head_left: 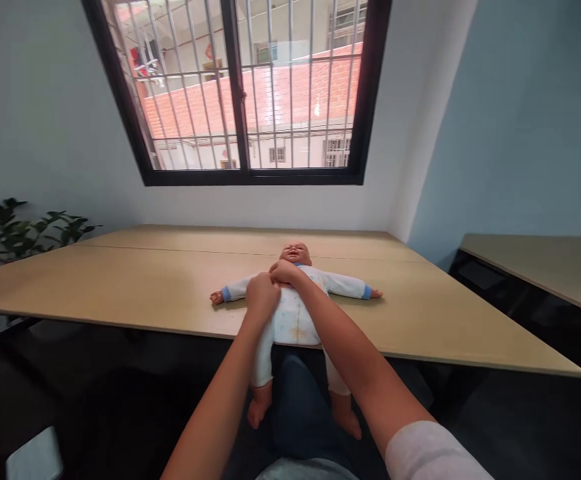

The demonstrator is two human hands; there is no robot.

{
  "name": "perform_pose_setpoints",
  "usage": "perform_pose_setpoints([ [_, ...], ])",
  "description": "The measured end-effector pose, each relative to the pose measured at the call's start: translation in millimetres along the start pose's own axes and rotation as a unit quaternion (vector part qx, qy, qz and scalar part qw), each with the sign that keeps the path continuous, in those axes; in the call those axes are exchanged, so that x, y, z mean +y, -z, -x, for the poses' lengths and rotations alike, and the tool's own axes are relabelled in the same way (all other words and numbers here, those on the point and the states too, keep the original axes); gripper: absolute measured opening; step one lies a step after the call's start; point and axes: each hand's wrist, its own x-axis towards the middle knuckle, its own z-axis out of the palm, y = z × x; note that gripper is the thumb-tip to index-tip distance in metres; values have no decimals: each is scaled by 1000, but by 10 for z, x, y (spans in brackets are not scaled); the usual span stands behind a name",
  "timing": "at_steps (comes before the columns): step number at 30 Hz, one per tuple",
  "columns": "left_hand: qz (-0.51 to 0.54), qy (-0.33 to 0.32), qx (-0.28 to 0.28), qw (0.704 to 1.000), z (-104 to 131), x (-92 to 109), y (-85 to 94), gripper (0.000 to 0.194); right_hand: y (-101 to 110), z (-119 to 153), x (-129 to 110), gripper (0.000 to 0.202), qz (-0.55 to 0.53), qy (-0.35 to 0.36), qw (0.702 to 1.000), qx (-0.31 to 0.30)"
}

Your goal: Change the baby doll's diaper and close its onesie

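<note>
A baby doll [295, 254] lies on its back on the table, arms spread wide and legs hanging over the front edge. It wears a white outfit [343, 283] with blue cuffs, and a diaper [295, 317] with faint prints shows at its middle. My left hand [263, 293] is closed on the outfit at the doll's side, near the waist. Higher up, my right hand [284, 272] pinches the cloth at the chest, its forearm crossing over the doll's side. A little bare belly shows between the hands. My fingertips are partly hidden.
The wooden table [135, 280] runs wide to both sides. Behind it is a barred window [245, 87]. A leafy plant [35, 230] stands at the left, another table [545, 263] at the right. A pale object [34, 455] sits low at the left.
</note>
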Motion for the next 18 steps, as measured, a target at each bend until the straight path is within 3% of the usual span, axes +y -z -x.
perform_pose_setpoints([
  [7, -49, -55, 33, 997, 436, 283, -68, 41, -181, -248, 149, 29, -28, -31, 998, -53],
  [10, -57, -68, 24, 996, 510, 316, -69, 41, -243, -291, 251, 18, -40, -34, 998, -16],
  [18, -59, -55, -36, 996, 500, 302, 7, 41, -264, -226, 238, 20, -22, 22, 994, 105],
])
